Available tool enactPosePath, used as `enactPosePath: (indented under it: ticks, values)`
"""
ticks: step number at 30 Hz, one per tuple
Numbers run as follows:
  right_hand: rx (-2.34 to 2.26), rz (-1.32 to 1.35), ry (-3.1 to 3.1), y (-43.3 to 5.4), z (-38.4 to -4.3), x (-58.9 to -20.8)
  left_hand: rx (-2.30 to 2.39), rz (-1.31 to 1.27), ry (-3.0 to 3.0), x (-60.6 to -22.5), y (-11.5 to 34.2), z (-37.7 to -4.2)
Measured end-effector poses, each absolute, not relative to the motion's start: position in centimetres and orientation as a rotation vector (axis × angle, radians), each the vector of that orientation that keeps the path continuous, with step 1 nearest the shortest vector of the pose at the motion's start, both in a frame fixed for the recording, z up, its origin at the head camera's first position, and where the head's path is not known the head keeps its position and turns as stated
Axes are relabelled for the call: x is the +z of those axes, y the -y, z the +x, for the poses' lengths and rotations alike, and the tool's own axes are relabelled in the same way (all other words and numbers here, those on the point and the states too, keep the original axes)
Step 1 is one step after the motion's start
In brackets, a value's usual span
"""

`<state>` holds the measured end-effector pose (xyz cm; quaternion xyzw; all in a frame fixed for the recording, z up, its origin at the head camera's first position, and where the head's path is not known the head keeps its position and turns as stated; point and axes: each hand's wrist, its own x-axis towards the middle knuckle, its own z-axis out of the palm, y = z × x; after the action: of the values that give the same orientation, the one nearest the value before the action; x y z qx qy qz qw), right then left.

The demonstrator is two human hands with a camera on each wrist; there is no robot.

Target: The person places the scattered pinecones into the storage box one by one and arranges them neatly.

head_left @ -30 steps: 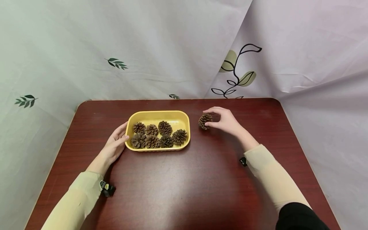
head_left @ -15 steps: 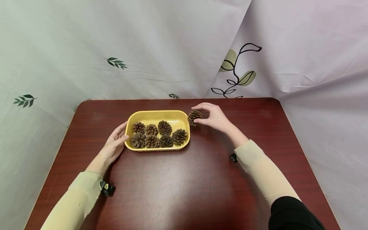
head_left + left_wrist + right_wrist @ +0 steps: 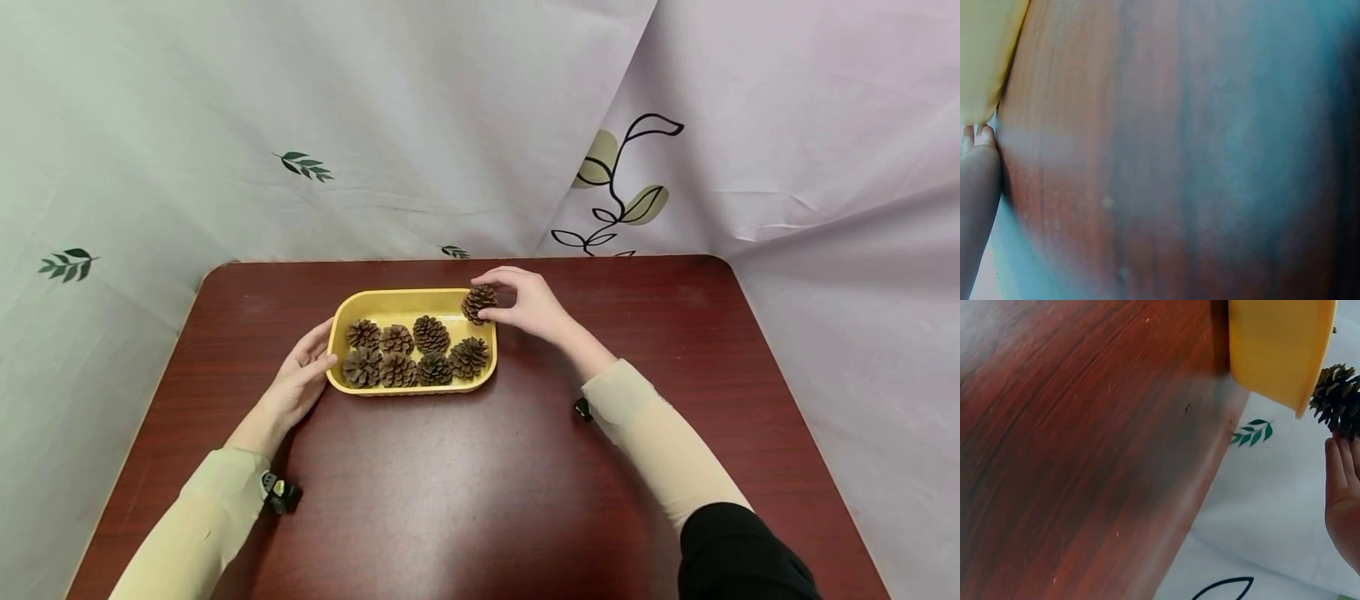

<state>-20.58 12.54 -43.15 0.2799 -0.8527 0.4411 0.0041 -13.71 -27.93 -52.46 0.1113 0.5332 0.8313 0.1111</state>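
In the head view, a yellow plastic tray (image 3: 408, 391) holds several brown pine cones (image 3: 397, 369), most in two rows along its near side. My right hand (image 3: 528, 304) pinches another pine cone (image 3: 478, 304) between thumb and fingers, over the tray's far right corner. The right wrist view shows this cone (image 3: 1340, 400) at the fingertips, just above the tray's rim (image 3: 1316, 381). At the tray's left end, my left hand (image 3: 296, 379) holds it, thumb on the rim and fingers along the outer wall. Those fingertips (image 3: 984, 134) meet the tray wall in the left wrist view.
The tray stands on a dark red wooden table (image 3: 450, 492), towards its far edge. A pale curtain (image 3: 420, 150) with printed leaves hangs behind the table and along its sides. Small black wrist cameras (image 3: 281, 492) sit at both cuffs.
My right hand has carried its pine cone leftwards, from beside the tray on the right to over the tray's far right corner. The left hand and tray have stayed in place.
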Motion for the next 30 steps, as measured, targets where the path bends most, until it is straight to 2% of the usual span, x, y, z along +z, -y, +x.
enactPosePath:
  ticks: [18, 30]
  values:
    - [1.125, 0.998, 2.800, -9.9, -21.5, -45.0, 2.446, 0.315, -1.576, -52.5, 27.9, -13.7]
    - [1.013, 1.068, 2.869, -9.7, -21.3, -44.8, 2.449, 0.311, -1.562, -52.4, 27.8, -13.7]
